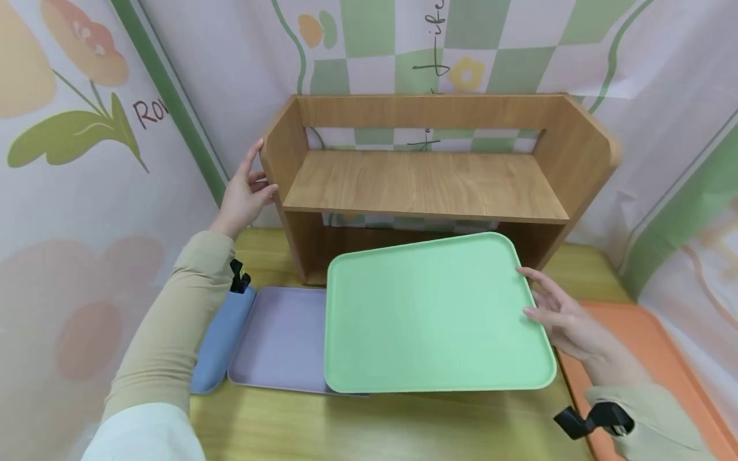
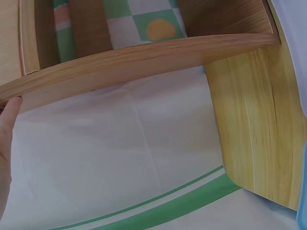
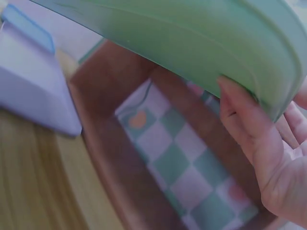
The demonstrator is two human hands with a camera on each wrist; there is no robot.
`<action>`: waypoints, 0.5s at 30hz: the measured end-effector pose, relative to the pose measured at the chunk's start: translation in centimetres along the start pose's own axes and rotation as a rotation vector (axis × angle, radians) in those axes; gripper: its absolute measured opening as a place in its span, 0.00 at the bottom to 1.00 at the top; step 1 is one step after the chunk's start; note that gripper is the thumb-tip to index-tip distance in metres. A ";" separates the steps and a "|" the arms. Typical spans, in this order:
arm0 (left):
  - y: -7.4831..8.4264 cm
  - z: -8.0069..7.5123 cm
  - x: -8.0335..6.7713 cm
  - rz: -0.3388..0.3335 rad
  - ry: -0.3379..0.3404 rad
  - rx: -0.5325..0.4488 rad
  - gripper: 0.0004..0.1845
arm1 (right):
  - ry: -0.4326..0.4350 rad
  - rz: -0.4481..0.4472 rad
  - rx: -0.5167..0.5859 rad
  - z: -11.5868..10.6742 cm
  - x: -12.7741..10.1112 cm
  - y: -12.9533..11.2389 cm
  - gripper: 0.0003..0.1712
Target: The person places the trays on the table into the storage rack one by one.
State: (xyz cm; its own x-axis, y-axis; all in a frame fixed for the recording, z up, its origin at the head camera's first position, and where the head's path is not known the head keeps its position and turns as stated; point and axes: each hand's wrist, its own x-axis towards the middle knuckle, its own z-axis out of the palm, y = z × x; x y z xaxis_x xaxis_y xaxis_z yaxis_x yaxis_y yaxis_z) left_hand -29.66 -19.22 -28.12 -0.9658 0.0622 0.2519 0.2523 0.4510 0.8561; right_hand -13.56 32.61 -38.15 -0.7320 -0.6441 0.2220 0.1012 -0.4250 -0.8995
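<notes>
In the head view a green tray is held tilted in front of the wooden shelf. The right hand grips its right edge, with thumb and fingers on opposite faces. From the right wrist view, the tray's underside shows above the shelf's lower compartment. At the shelf's left side panel, the left hand holds the front edge, index finger stretched up along it. One fingertip touches the panel edge in the left wrist view; the other fingers are out of that frame.
A purple tray lies on the wooden table, partly covered by the green one. Beside it, under the left forearm, is a blue tray. An orange tray lies at the right. Printed curtains surround the table.
</notes>
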 end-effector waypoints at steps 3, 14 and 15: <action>0.0 -0.1 0.0 0.008 0.004 -0.003 0.46 | -0.033 -0.015 0.020 0.9 1.5 -0.6 0.36; 0.0 -0.1 -0.2 0.000 -0.001 0.005 0.46 | -0.054 -0.010 0.013 2.7 5.1 -2.6 0.34; 0.0 -0.1 -0.2 0.001 -0.002 0.005 0.46 | -0.057 -0.011 0.025 2.8 5.3 -2.7 0.34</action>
State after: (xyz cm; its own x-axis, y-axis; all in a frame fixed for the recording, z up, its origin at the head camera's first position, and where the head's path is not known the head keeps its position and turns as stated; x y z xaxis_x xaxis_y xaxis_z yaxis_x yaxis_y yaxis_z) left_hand -29.47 -19.32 -28.11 -0.9658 0.0645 0.2513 0.2525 0.4555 0.8537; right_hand -15.89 28.59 -33.46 -0.6940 -0.6737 0.2538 0.1101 -0.4477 -0.8874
